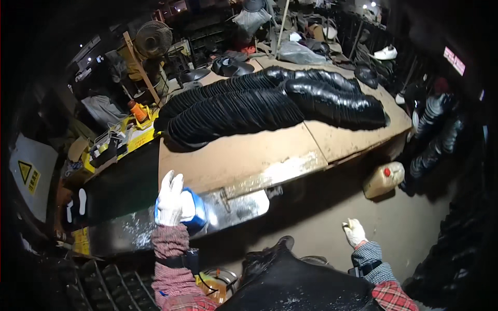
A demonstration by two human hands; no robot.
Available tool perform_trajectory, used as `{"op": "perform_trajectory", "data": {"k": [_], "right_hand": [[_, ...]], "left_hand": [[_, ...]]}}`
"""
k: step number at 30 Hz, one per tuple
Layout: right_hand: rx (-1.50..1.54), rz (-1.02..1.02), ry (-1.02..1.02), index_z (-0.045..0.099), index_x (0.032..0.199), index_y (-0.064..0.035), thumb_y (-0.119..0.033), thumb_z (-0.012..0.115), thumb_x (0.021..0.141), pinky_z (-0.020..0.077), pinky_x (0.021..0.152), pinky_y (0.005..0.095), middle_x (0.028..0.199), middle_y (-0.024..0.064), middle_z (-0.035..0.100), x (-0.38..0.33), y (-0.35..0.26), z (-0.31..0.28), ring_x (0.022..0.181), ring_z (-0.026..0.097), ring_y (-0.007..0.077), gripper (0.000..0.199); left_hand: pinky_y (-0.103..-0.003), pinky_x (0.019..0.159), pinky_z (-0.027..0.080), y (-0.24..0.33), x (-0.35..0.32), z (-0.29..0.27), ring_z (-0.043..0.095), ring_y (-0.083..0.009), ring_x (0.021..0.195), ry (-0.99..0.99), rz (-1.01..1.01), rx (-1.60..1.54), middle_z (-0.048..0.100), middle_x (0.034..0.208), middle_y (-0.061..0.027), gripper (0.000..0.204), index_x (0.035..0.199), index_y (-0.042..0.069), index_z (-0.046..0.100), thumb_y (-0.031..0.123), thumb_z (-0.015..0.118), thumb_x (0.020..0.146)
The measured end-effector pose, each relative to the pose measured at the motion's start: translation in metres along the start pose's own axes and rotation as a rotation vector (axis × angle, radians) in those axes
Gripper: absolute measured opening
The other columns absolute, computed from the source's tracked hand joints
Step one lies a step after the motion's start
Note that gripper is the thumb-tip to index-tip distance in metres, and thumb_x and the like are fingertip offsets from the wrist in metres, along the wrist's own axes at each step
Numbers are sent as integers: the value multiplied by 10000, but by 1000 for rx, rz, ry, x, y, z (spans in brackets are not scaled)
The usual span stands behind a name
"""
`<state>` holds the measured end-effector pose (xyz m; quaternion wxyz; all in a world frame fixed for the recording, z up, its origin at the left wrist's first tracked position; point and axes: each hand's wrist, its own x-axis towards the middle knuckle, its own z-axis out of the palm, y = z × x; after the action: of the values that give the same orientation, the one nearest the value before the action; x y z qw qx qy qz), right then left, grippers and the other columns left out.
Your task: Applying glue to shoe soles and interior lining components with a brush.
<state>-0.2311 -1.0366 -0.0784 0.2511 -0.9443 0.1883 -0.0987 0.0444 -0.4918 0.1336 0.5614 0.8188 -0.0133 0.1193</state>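
My left hand, in a white glove, is over a blue container with something white in it. Its fingers stretch up past the container's far side, and I see nothing in them. The container is at the end of a shiny metal plate along the table's near edge. Lower right, my right hand, also gloved in white, hangs over the floor away from the table. Its fingers are slightly bent and apart, with no held thing visible. Long rows of nested black, glossy curved pieces lie across the brown tabletop.
A yellowish jug with a red cap stands on the floor to the right, near stacked black pieces. At left are an orange thread cone, a wooden post and a fan. A black covering spans my front.
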Motion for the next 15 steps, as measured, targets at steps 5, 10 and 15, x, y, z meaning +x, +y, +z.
{"op": "perform_trajectory", "data": {"k": [5,10,15], "right_hand": [[535,-55,-9,600,1085,-32,-30,571,891,505,800,308,978,157,646,155,-133,-4,885,651,220,196],[773,-122,-38,567,1262,-10,-96,618,900,494,891,294,1137,149,657,319,-208,13,1002,641,217,375],[459,-230,235,548,1279,21,-266,732,844,441,1029,351,1276,206,592,475,-226,55,1190,577,312,553]], "left_hand": [[-362,1061,386,-26,120,22,516,-282,1260,54,-246,208,534,1364,-200,718,1431,15,411,433,652,899],[-386,1073,359,-58,199,26,472,-324,1289,167,-378,381,488,1406,-213,927,1450,1,380,624,647,817],[-389,1152,260,-116,269,28,322,-344,1409,242,-521,375,336,1517,-238,1121,1491,-47,257,712,645,762]]}}
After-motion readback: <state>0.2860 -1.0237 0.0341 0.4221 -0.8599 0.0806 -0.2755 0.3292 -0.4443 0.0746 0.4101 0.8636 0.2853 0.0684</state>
